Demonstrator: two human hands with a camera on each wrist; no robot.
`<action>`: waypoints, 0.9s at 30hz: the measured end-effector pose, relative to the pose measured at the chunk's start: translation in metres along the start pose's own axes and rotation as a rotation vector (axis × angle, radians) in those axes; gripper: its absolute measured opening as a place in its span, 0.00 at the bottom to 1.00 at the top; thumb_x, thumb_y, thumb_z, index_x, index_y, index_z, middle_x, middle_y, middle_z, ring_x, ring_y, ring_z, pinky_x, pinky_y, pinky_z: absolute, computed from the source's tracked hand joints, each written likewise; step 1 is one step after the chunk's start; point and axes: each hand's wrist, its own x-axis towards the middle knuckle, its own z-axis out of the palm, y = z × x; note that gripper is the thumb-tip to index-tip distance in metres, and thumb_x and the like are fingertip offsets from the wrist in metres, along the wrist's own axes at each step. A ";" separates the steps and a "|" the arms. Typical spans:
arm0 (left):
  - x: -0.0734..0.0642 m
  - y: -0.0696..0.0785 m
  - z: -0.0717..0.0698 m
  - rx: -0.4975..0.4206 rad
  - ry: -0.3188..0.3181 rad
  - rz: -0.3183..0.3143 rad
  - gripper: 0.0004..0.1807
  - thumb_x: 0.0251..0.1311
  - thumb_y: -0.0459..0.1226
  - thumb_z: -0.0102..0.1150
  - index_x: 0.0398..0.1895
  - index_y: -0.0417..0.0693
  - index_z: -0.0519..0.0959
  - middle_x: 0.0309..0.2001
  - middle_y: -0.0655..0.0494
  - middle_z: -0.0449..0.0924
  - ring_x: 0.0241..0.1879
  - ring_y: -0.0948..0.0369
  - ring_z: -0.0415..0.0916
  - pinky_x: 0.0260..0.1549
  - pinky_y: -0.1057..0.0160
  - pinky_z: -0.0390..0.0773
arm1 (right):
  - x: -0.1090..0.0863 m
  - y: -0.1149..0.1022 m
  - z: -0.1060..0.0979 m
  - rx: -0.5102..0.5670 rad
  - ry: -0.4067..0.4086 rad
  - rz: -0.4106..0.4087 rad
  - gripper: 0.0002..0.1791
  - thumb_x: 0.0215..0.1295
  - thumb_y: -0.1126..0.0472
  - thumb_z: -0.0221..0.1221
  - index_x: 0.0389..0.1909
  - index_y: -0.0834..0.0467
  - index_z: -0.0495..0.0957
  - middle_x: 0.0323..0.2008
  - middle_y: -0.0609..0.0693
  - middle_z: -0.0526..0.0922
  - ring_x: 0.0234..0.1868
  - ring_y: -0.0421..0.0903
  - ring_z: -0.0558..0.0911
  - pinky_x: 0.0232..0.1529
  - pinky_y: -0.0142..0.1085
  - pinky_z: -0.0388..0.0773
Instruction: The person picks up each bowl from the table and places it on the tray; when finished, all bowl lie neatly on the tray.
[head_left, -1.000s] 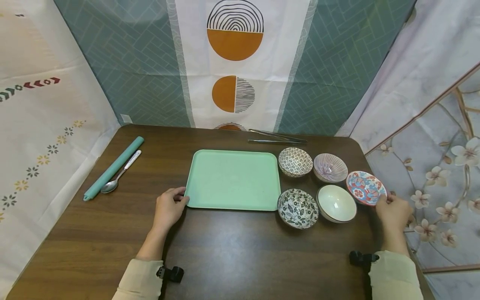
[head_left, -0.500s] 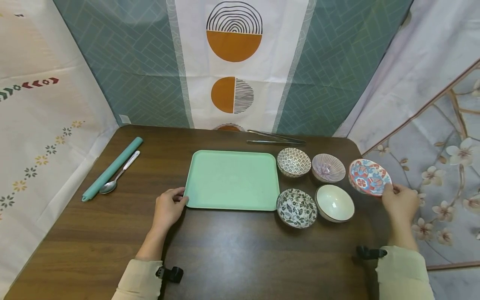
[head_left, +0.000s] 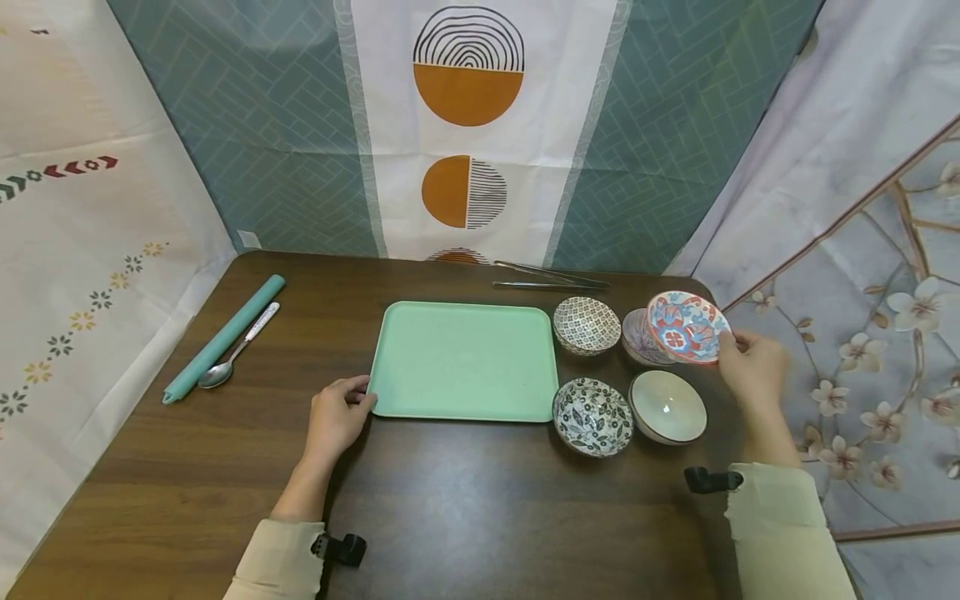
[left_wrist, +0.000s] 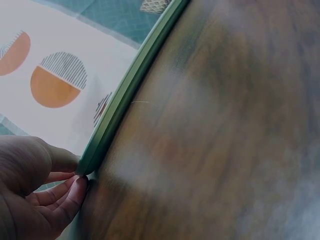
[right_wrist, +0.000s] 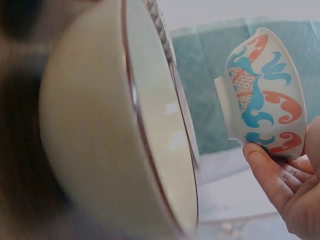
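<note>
My right hand [head_left: 753, 367] pinches the rim of a red-and-blue patterned bowl [head_left: 686, 325], which is raised over the purple striped bowl [head_left: 642, 340] and partly hides it. In the right wrist view the bowl's patterned outside [right_wrist: 265, 100] shows, with the thumb low on its side. At the front left corner of the mint green tray [head_left: 465, 362], my left hand [head_left: 339, 421] grips the edge between thumb and fingers. The left wrist view shows those fingertips [left_wrist: 75, 195] at the tray's end [left_wrist: 107, 122].
Right of the tray stand a brown-patterned bowl [head_left: 587, 325], a black floral bowl [head_left: 592, 417] and a plain cream bowl [head_left: 667, 407]. Chopsticks [head_left: 551, 279] lie behind. A spoon [head_left: 240, 346] and a rolled green cloth-like tube [head_left: 223, 340] lie on the left.
The right hand has lifted the red-and-blue bowl from the right end of the bowl group and carried it up and leftward over the purple bowl. The left hand stays at the tray corner.
</note>
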 end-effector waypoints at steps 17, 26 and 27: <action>0.001 -0.002 -0.001 0.004 -0.013 0.006 0.16 0.62 0.29 0.67 0.52 0.31 0.83 0.41 0.41 0.84 0.40 0.49 0.83 0.38 0.57 0.82 | -0.016 -0.062 0.063 0.064 -0.074 -0.269 0.17 0.72 0.62 0.54 0.50 0.70 0.84 0.34 0.64 0.88 0.26 0.42 0.83 0.24 0.20 0.71; 0.003 -0.005 -0.004 -0.001 -0.031 0.001 0.18 0.61 0.32 0.69 0.52 0.31 0.83 0.42 0.41 0.85 0.42 0.48 0.85 0.40 0.53 0.83 | -0.023 -0.089 0.091 0.187 -0.168 -0.296 0.16 0.72 0.66 0.53 0.45 0.76 0.83 0.31 0.68 0.86 0.15 0.30 0.78 0.18 0.23 0.74; 0.003 -0.005 -0.004 -0.003 -0.034 0.001 0.18 0.61 0.32 0.69 0.53 0.31 0.83 0.42 0.41 0.85 0.42 0.47 0.85 0.41 0.52 0.83 | -0.023 -0.092 0.095 0.192 -0.176 -0.296 0.16 0.72 0.66 0.53 0.45 0.76 0.83 0.31 0.68 0.86 0.16 0.33 0.79 0.18 0.23 0.74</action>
